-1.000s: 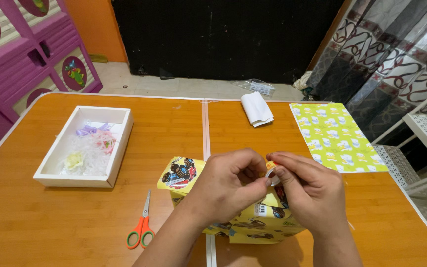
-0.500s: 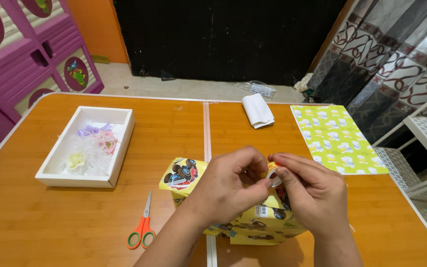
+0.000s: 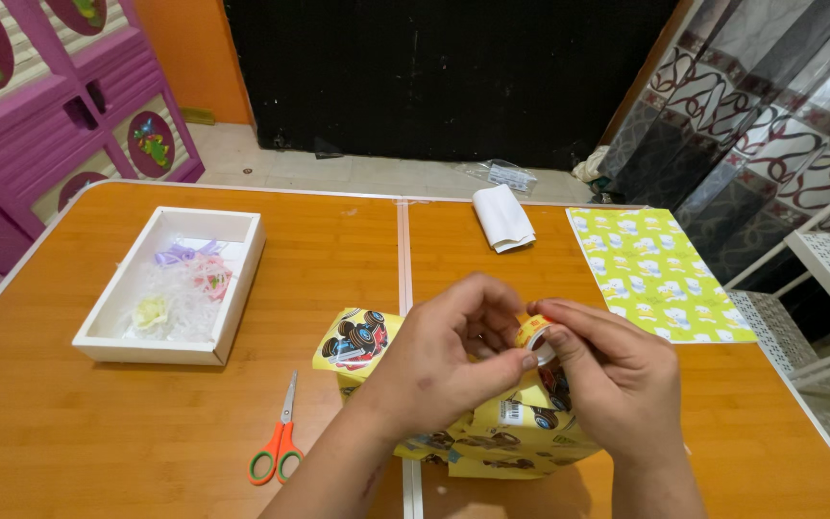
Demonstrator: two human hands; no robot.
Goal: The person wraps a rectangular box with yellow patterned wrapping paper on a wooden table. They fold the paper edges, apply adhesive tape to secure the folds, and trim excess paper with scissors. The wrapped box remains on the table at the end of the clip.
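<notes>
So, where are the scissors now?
In the head view, the scissors lie flat on the table, near its front edge, left of the left hand and in front of the white tray.

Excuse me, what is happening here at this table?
A person holds a small roll of clear tape between the left hand and right hand, above a box half wrapped in yellow cartoon-print paper. On the orange wooden table lie orange-handled scissors, a white tray of ribbons and a yellow patterned sheet.
</notes>
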